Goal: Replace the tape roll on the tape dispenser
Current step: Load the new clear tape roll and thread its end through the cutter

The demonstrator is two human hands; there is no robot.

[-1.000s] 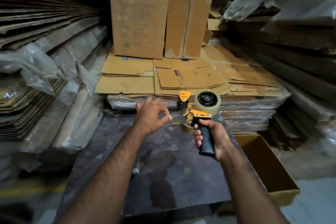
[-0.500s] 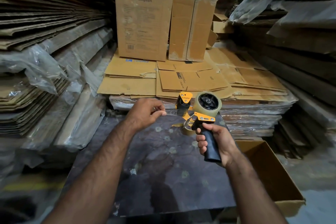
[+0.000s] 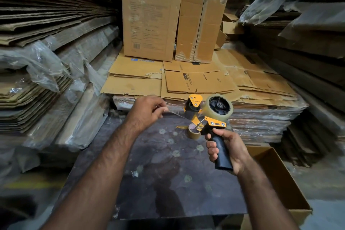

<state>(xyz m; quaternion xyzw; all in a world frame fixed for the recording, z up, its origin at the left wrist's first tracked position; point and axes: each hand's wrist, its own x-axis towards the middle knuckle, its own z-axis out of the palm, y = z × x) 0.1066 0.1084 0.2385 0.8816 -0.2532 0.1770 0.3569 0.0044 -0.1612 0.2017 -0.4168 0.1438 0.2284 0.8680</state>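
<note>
Drawn further leftward than a moment ago: left hand now well clear of the tape dispenser, pinching the free end of the clear tape strip between thumb and fingertips, with a longer stretch of film strung taut from the front roller. Probably means threading is under way, with the new roll already seated and the lead being pulled through past the roller toward the blade. Right hand clenched around the black pistol handle, holding the dispenser up above the dark worktop. New tape roll mounted on the hub, sitting just above and ahead of that fist, not touched by either hand. Spent cardboard core lying on the worktop just below the dispenser's nose, apart from both grips. Flattened cartons stacked behind.
</note>
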